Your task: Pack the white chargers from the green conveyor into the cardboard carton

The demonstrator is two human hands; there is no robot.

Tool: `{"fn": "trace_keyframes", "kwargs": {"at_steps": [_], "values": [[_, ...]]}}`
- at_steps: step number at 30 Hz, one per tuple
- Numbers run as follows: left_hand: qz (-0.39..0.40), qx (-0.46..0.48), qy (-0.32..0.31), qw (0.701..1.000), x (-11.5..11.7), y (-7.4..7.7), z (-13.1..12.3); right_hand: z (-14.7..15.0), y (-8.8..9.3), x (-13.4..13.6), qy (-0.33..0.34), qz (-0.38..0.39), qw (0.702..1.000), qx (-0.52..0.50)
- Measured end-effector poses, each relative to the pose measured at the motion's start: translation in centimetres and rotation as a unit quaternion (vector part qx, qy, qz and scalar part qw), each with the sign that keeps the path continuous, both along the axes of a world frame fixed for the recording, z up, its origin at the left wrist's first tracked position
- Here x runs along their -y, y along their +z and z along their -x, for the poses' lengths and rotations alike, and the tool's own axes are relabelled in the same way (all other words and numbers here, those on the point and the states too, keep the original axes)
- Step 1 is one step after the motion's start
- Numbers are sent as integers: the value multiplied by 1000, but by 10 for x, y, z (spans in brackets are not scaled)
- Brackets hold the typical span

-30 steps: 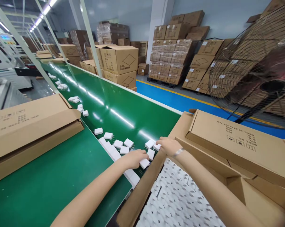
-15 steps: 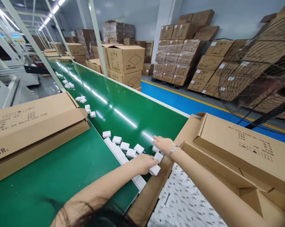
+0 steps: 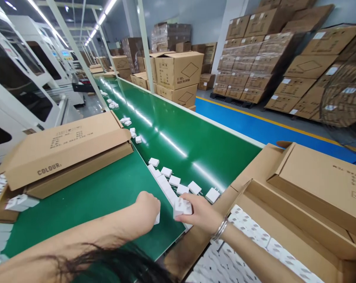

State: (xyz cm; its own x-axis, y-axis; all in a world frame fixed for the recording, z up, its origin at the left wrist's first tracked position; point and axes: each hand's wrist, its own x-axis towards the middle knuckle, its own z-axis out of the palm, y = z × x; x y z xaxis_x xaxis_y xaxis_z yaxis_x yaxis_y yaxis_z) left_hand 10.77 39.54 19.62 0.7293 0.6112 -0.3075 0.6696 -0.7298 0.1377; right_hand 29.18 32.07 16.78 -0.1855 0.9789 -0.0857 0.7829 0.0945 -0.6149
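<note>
My right hand is closed round white plug chargers above the edge of the green belt; I cannot tell exactly how many. Over the green side table, my left hand is curled shut, and a white charger shows below its fingers. Several loose chargers with metal prongs lie along the belt's near edge, one charger sitting beyond my right hand. Beside them runs a row of white chargers set end to end. Under my right forearm, an open carton holds many chargers in rows.
A flattish carton stands on the green table at left, with more chargers beside it. The green conveyor belt runs into the distance. Stacked boxes stand beyond it, and a wire fan is at right.
My view has turned left. Both hands have drawn back from the belt's end toward the green table, the right now holding chargers up and the left closed on one.
</note>
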Motion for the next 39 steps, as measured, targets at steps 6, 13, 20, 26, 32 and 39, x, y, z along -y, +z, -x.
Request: {"fn": "trace_keyframes", "kwargs": {"at_steps": [6, 13, 20, 26, 32, 39], "values": [[1, -112, -55, 992, 17, 20, 4, 46, -16, 8, 16, -14, 1000, -5], [97, 131, 26, 986, 12, 32, 69, 50, 4, 14, 31, -84, 991, 103], [144, 404, 294, 854, 30, -20, 88, 81, 6, -5, 114, -112, 969, 187], [84, 391, 270, 876, 55, -47, 84, 85, 4, -11, 150, -105, 959, 215], [75, 397, 245, 882, 54, -44, 86, 92, 4, -17, 148, -71, 972, 167], [125, 400, 227, 879, 52, -46, 93, 56, 14, 7, -24, -11, 999, -38]]}}
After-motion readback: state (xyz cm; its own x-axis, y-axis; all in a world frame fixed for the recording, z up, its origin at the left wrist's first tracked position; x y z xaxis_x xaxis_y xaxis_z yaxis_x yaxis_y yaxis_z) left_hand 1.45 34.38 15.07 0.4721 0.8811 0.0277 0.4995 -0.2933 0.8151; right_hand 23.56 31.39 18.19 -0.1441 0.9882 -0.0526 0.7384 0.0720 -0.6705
